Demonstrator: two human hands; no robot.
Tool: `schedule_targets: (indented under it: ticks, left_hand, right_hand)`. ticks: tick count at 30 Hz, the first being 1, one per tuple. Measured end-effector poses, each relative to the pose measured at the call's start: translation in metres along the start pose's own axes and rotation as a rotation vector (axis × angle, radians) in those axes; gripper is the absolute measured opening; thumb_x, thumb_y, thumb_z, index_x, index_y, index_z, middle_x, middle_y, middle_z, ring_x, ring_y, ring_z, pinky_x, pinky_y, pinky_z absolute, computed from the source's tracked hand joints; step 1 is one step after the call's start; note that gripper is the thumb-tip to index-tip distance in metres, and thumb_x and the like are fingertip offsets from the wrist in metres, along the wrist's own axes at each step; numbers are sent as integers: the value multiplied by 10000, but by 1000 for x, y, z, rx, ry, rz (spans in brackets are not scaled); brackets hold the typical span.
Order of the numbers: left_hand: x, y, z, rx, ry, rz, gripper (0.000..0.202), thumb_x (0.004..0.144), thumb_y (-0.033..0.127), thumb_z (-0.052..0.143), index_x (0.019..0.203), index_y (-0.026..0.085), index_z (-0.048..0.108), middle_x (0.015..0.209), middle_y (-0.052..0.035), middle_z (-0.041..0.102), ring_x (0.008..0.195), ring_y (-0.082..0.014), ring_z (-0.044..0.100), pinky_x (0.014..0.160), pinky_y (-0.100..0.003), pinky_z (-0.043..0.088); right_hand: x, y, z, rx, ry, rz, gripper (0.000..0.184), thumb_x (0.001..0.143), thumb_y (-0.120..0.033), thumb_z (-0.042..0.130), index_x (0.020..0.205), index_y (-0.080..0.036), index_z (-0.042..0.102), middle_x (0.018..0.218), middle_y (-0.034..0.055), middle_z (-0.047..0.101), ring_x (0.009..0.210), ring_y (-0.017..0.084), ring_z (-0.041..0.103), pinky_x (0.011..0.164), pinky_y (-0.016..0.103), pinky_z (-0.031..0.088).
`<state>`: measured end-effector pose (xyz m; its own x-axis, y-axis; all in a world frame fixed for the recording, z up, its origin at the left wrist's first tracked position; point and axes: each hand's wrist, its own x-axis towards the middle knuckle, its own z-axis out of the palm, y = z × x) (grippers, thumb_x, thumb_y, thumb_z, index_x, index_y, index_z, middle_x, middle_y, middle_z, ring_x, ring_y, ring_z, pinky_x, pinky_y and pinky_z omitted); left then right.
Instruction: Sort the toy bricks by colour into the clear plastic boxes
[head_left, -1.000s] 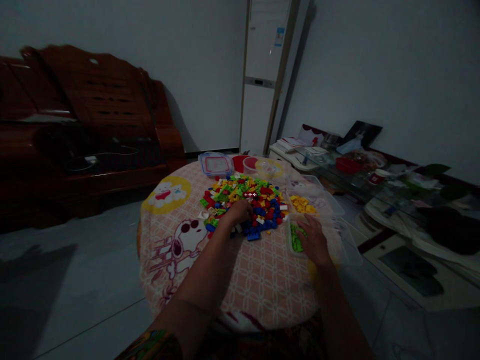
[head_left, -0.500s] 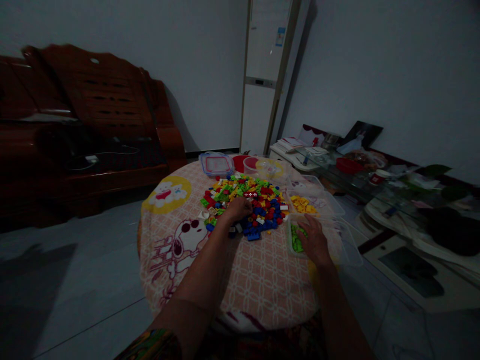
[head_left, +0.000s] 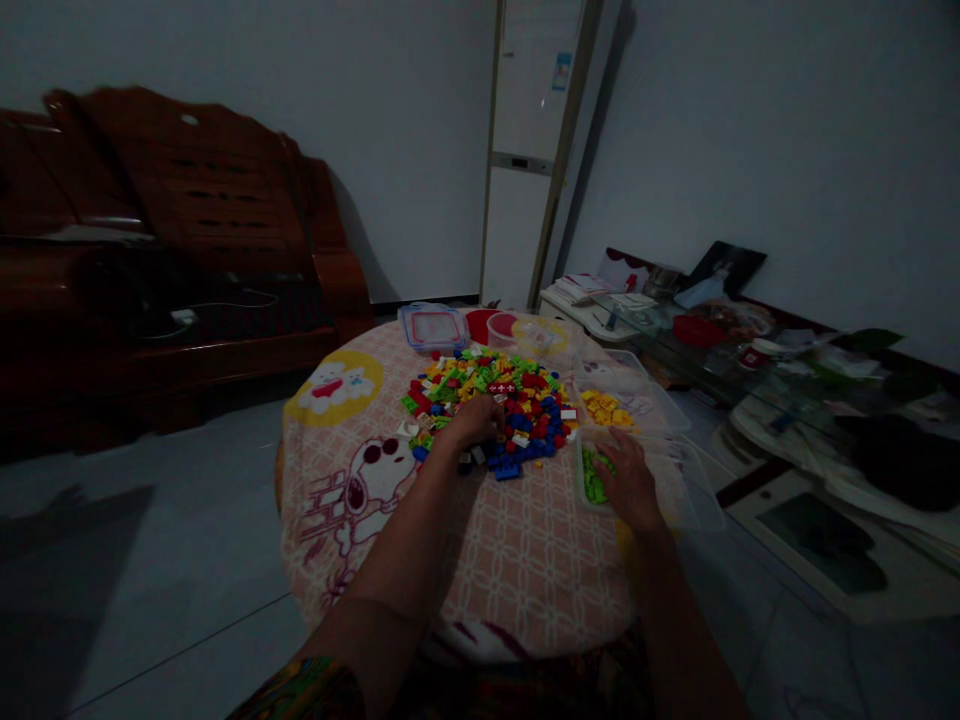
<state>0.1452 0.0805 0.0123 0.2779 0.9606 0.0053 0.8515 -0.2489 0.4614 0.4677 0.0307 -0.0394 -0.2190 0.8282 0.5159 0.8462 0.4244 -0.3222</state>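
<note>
A heap of mixed toy building bricks point(head_left: 536, 420) in red, blue, yellow, green and white lies on the round table. My left hand point(head_left: 478, 420) reaches over the near side of this heap with its fingers bent down and closed. What they pinch, if anything, is hidden. On the right, my right hand point(head_left: 631, 482) rests over a clear plastic box point(head_left: 589, 503), its fingers and thumb apart. Light green bricks point(head_left: 592, 478) lie in that box beside and under the fingers. Just beyond, yellow bricks point(head_left: 604, 408) sit in another clear box point(head_left: 671, 420).
A patterned cloth point(head_left: 540, 560) covers the table. At its far side stand a blue-rimmed lidded box point(head_left: 433, 328) and a clear round tub point(head_left: 501, 330). To the right is a cluttered glass-topped cabinet point(head_left: 652, 335); a wooden sofa point(head_left: 202, 220) stands on the left.
</note>
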Motion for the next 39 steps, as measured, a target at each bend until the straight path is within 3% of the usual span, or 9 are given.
schedule_targets:
  ticks: [9,17,26,39]
  left_hand:
    - [-4,6,-2,123,-4,-15,230,683,200,785,911,208,806,1003,-58,735,956,-210,663,833,-257,502]
    - [-4,17,2,221,-4,-38,156,674,257,809,784,151,778,958,-122,727,927,-249,671,803,-280,513]
    - [-1,9,3,126,1,-25,98,698,248,777,762,177,798,822,-72,732,858,-212,672,771,-257,498]
    - [-6,20,1,208,9,-39,147,660,265,814,755,162,773,900,-89,730,873,-212,664,757,-247,491]
  right_hand:
    - [0,0,-1,3,-11,12,297,932,-289,516,1138,-217,717,1449,105,531,1385,302,422,1154,509,397]
    - [1,0,-1,12,-9,14,289,926,-297,522,1114,-220,727,1427,115,553,1369,308,439,1145,519,408]
    - [1,-4,-4,8,-22,21,319,937,-300,490,1131,-204,723,1441,127,538,1376,317,425,1147,533,396]
    - [2,-3,-5,0,-20,8,316,927,-299,499,1126,-201,724,1432,130,542,1359,318,439,1142,531,409]
